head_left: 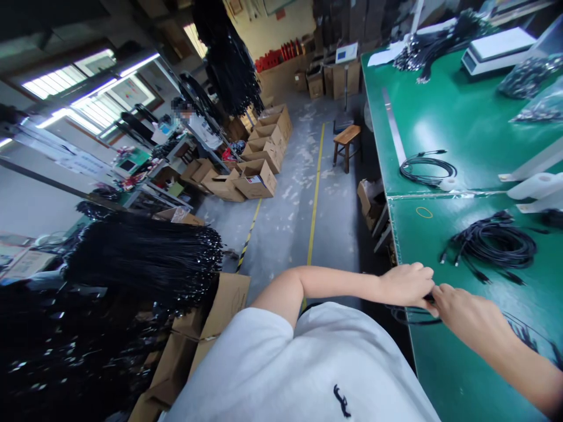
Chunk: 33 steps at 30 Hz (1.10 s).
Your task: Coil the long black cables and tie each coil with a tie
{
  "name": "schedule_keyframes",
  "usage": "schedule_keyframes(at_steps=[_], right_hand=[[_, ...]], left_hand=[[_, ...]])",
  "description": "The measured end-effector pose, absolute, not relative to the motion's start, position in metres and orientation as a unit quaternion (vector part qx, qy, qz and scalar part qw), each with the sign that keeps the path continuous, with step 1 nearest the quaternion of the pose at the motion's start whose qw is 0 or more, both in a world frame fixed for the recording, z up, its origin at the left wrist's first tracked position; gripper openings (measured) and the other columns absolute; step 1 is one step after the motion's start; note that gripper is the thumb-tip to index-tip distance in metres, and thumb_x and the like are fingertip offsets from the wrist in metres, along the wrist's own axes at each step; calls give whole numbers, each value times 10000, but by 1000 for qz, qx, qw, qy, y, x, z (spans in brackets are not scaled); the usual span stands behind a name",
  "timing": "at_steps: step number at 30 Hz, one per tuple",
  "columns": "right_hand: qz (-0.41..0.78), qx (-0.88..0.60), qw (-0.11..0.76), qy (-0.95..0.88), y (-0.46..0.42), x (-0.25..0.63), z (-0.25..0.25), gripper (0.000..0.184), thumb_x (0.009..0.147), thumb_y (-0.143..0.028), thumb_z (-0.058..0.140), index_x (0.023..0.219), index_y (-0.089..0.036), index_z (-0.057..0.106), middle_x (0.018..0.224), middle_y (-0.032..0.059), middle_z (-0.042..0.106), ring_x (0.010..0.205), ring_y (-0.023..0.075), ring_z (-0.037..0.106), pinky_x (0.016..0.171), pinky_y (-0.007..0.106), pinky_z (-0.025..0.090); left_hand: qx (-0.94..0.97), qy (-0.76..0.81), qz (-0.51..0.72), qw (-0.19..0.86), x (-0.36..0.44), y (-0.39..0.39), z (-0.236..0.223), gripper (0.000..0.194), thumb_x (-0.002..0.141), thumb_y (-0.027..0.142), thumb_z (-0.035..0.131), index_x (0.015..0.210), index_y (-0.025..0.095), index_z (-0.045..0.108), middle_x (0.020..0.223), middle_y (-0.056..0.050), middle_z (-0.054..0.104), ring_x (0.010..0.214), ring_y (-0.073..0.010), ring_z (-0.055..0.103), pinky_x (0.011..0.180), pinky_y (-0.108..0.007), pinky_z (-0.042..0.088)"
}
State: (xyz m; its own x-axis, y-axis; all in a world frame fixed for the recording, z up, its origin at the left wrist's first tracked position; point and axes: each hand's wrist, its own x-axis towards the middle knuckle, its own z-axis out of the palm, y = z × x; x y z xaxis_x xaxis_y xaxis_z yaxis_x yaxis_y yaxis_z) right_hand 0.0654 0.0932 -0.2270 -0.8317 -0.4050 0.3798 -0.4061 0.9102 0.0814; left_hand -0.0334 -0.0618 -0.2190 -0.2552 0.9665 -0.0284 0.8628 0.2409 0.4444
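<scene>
My left hand (407, 284) and my right hand (461, 313) meet at the near edge of the green table (461, 375). Both are closed in a pinch on a thin black cable (411, 316), which loops down over the table edge below them. A coiled bundle of black cables (495, 245) with loose plug ends lies on the table just beyond my hands. Farther back, a smaller black cable coil (427, 170) rests beside a white tape roll (447, 184).
A scale (497, 50) and bagged cables (530, 75) sit at the table's far end. Thick hanks of black cables (141, 252) hang at left over cardboard boxes (255, 179). A wooden stool (346, 145) stands in the aisle. Another person sits far left.
</scene>
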Motion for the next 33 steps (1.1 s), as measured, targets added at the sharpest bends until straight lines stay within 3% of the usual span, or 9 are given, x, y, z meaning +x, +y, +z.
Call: schedule_keyframes(at_steps=[4, 8, 13, 16, 20, 23, 25, 29, 33], right_hand=[[-49, 213, 202, -955, 106, 71, -236, 229, 748, -76, 472, 579, -231, 479, 520, 45, 444, 417, 205, 497, 429, 320, 251], [-124, 293, 205, -926, 88, 75, -219, 217, 752, -9, 479, 671, -172, 596, 605, 48, 496, 519, 194, 513, 499, 319, 324], [-148, 285, 170, -932, 89, 65, -220, 163, 757, -18, 522, 763, -142, 628, 641, 45, 500, 579, 199, 489, 540, 327, 292], [-116, 243, 110, -957, 108, 62, -238, 137, 744, -34, 551, 693, -158, 581, 611, 40, 498, 559, 187, 477, 547, 317, 266], [-102, 221, 21, -970, 112, 73, -241, 143, 761, -37, 532, 699, -159, 574, 643, 64, 542, 588, 189, 493, 551, 316, 252], [-102, 235, 23, -966, 95, 77, -220, 139, 774, -40, 518, 733, -152, 589, 687, 80, 574, 629, 196, 514, 566, 324, 265], [-99, 230, 6, -968, 82, 76, -203, 148, 793, -46, 497, 770, -144, 605, 728, 93, 600, 670, 204, 538, 579, 328, 274], [-38, 112, -114, -986, 73, 71, -185, 181, 852, -115, 460, 896, -115, 635, 823, 121, 642, 755, 227, 592, 593, 318, 281], [98, -145, -135, -975, 74, 76, -202, 268, 912, -216, 400, 910, -125, 652, 897, 142, 677, 790, 219, 614, 610, 292, 300]], left_hand=[[611, 706, 214, 287, -33, -70, -204, 320, 887, 411, 589, 907, 114, 706, 1043, -143, 608, 1044, -270, 592, 866, -354, 485], [650, 706, 224, 169, -54, -74, -198, 385, 871, 285, 619, 1207, 98, 636, 1326, -141, 566, 1372, -288, 415, 1124, -399, 321], [552, 785, 129, 250, -30, -56, -234, 454, 922, 509, 488, 1056, 115, 671, 937, -125, 731, 987, -277, 690, 926, -397, 491], [533, 785, 168, 268, 4, -57, -236, 598, 925, 558, 448, 1217, 49, 568, 1057, -184, 705, 924, -282, 704, 774, -370, 537], [649, 693, 189, 252, 0, -73, -212, 362, 931, 388, 519, 1163, 131, 624, 1183, -149, 678, 1086, -259, 658, 892, -355, 514], [598, 760, 205, 152, -26, -71, -206, 417, 874, 348, 612, 1223, 120, 595, 1317, -178, 603, 1275, -298, 537, 1038, -407, 433], [558, 779, 196, 207, -33, -63, -213, 434, 841, 361, 643, 1199, 119, 601, 1217, -175, 657, 1194, -306, 590, 985, -406, 468], [398, 811, 261, 341, -11, -46, -241, 207, 904, 284, 492, 1016, 170, 625, 862, -71, 711, 867, -227, 675, 823, -345, 514], [247, 749, 468, 398, 17, -37, -262, 131, 900, 191, 450, 934, 177, 575, 910, -43, 682, 910, -178, 630, 848, -301, 490]])
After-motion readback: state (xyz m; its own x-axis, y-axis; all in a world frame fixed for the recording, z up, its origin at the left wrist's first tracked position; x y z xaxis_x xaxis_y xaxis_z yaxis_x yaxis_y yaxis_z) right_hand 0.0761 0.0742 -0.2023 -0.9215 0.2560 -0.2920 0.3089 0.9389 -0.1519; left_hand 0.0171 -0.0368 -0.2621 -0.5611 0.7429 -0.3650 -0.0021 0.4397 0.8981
